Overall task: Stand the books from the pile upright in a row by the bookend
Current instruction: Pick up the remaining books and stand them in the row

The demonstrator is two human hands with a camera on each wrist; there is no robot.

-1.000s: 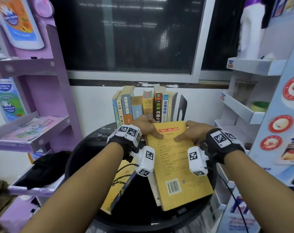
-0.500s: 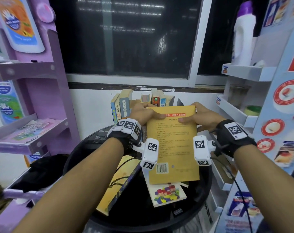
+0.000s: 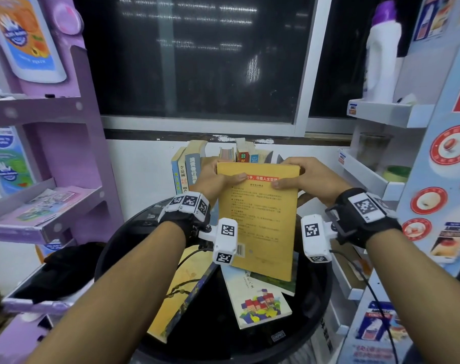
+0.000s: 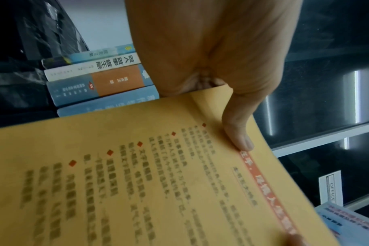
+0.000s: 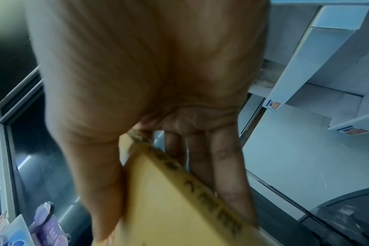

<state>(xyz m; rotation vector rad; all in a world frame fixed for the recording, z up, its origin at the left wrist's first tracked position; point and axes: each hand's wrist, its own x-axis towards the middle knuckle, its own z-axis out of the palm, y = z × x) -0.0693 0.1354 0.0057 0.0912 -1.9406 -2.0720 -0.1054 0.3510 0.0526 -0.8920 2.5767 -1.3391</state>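
Both hands hold a yellow book (image 3: pixel 259 219) (image 4: pixel 158 183) (image 5: pixel 175 208) raised off the round black table (image 3: pixel 202 334), tilted nearly upright, back cover toward me. My left hand (image 3: pixel 218 177) grips its top left corner, thumb (image 4: pixel 238 133) on the cover. My right hand (image 3: pixel 300 174) grips the top right corner at the spine, fingers (image 5: pixel 200 158) behind it. Behind it a row of books (image 3: pixel 189 166) (image 4: pixel 99 79) stands upright; the dark bookend (image 3: pixel 269 156) shows at the row's right end. Lying flat below are a colourful-cover book (image 3: pixel 260 303) and a yellow-and-blue book (image 3: pixel 181 292).
A purple display shelf (image 3: pixel 45 203) stands at the left and a white one (image 3: pixel 368 177) with a detergent bottle (image 3: pixel 381 56) at the right. A dark window (image 3: pixel 197 61) and white wall run behind the table. A black bag (image 3: pixel 66 266) lies at the lower left.
Both hands have lifted the yellow book off the pile and tipped it from flat toward upright, uncovering the colourful-cover book beneath. The book now hides most of the standing row.
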